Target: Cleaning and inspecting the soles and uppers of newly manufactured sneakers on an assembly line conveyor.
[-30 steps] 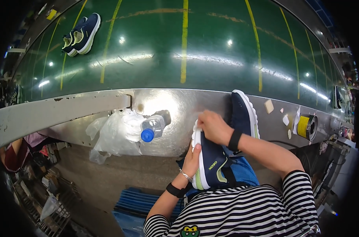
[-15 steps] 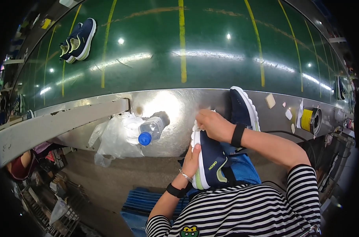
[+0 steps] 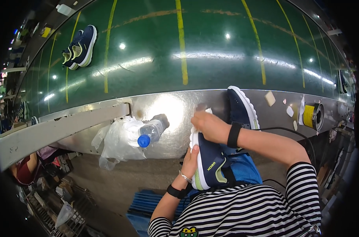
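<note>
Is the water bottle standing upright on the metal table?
No, the bottle lies on its side, blue cap toward the table edge.

place: shoe factory line
clues: long green conveyor belt (image 3: 227, 51), navy sneaker pair (image 3: 80, 47) riding it, steel table (image 3: 171, 110) edge

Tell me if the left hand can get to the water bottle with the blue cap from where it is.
Probably yes. The left hand cups the navy shoe, and the water bottle lies on the steel ledge just to its left, nothing between them. It would have to let go of the shoe first.
</note>
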`<move>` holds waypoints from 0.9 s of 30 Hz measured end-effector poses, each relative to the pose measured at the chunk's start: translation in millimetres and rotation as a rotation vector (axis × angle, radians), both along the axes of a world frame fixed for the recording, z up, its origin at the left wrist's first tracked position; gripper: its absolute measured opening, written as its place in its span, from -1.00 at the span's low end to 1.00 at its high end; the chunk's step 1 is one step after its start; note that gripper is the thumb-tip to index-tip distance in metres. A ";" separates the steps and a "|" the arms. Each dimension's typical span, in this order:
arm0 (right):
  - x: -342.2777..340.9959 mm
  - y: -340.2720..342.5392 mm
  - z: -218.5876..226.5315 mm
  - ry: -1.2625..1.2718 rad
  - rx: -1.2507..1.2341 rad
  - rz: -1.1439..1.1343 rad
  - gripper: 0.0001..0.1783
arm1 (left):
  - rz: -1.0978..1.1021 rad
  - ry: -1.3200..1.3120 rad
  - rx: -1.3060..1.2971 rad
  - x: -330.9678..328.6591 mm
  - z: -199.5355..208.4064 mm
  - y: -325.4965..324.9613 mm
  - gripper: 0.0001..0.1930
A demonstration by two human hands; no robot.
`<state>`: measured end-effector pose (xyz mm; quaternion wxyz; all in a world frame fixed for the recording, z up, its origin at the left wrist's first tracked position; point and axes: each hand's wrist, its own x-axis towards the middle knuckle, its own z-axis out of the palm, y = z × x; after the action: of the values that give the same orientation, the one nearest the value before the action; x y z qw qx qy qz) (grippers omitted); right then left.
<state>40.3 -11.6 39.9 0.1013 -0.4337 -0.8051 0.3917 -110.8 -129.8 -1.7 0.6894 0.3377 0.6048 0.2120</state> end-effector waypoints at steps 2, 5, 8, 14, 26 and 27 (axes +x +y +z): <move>-1.3 -2.1 -0.9 0.024 -0.024 0.016 -0.86 | 0.001 -0.014 0.004 -0.8 -0.5 -0.2 -0.35; 3.3 5.8 -13.9 0.004 0.054 -0.067 -0.87 | -0.052 -0.026 -0.052 -3.8 5.8 3.7 -0.34; 9.1 13.6 -22.3 -0.013 0.084 -0.119 -0.90 | -0.080 -0.021 -0.095 -4.9 4.3 3.5 -0.33; 9.3 -5.2 -17.4 0.156 0.051 -0.203 -0.94 | -0.080 -0.028 -0.118 -6.7 2.6 2.2 -0.34; 37.8 -7.1 6.2 0.514 -0.417 -0.460 -0.96 | -0.003 -0.230 -0.184 -15.6 4.1 10.5 -0.40; 44.7 1.6 7.3 0.567 -0.570 -0.594 -0.96 | 0.046 -0.327 -0.210 -15.1 5.7 11.3 -0.40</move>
<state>85.0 -10.1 47.3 0.3009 -0.5310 -0.4488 0.6528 -125.9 -118.6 4.0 0.8051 0.2109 0.5109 0.2153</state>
